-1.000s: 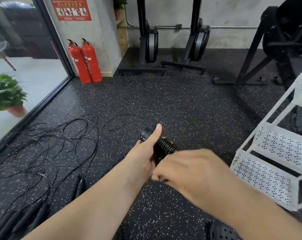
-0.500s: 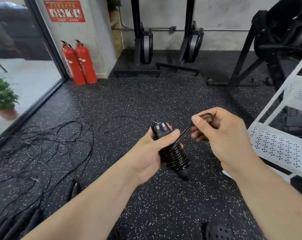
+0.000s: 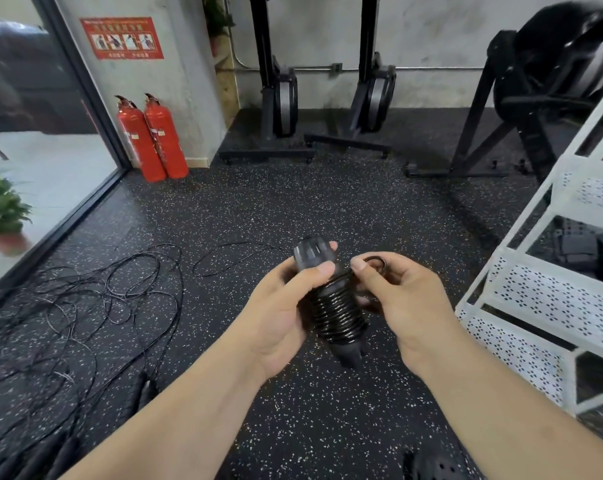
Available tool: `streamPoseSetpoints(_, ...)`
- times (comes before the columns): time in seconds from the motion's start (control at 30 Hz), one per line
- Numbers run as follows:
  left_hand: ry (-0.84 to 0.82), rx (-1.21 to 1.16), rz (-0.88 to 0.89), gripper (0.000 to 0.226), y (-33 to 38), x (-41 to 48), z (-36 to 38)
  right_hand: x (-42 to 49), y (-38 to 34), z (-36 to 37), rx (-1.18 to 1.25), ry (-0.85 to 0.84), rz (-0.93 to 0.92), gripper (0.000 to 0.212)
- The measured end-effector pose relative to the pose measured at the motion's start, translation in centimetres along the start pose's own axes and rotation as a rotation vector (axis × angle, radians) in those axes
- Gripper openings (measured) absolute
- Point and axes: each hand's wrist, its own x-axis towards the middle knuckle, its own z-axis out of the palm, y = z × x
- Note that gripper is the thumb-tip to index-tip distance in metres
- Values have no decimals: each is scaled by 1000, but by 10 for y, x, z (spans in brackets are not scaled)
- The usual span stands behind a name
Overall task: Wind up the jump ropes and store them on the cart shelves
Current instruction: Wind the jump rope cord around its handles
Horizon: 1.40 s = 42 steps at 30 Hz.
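Speckled black gym floor (image 3: 293, 209) all round, two red extinguishers (image 3: 154, 140) over by the glass wall. My left hand (image 3: 279, 306) grips a rope (image 3: 338, 313) by its handle, cord coiled tight round it, thumb pressing on the top turn. My right hand (image 3: 407, 306) pinches the free end of the cord, a small loop (image 3: 374, 263), between thumb and forefinger, just beside my left thumb. I'm holding the whole bundle in the air above the floor, near the white cart (image 3: 535, 296) on my right. A tangled pile (image 3: 85, 306) of unwound ropes sprawls on the floor to my left, well apart from the cart.
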Motion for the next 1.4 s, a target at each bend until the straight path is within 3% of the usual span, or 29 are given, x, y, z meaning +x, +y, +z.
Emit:
streamPoseSetpoints(0.27,40,-94,-29,48,-2,5,1,-5,-4,2,146,-49,-2,16)
streamPoseSetpoints(0.47,84,-124,-20,40,-14,9,7,-15,-8,9,279,83,-54,21)
streamPoseSetpoints(0.57,105,-144,-42,37,-17,10,16,-20,-8,11,175,97,-142,26)
streamPoseSetpoints(0.73,136,-50,-109,71,-17,4,34,-30,-6,21,39,73,-161,25)
streamPoseSetpoints(0.97,242,-39,-53,72,-18,2,38,-28,-12,14,112,-21,-86,13)
streamPoseSetpoints(1.07,228,-24,4,61,-18,2,36,-27,-15,11,87,-29,-130,7)
streamPoseSetpoints(1.23,136,45,-20,62,-17,-1,35,-22,-22,5,30,49,-140,28)
streamPoseSetpoints(1.4,85,37,-34,62,-16,1,30,-19,-23,-3,-99,34,-173,25)
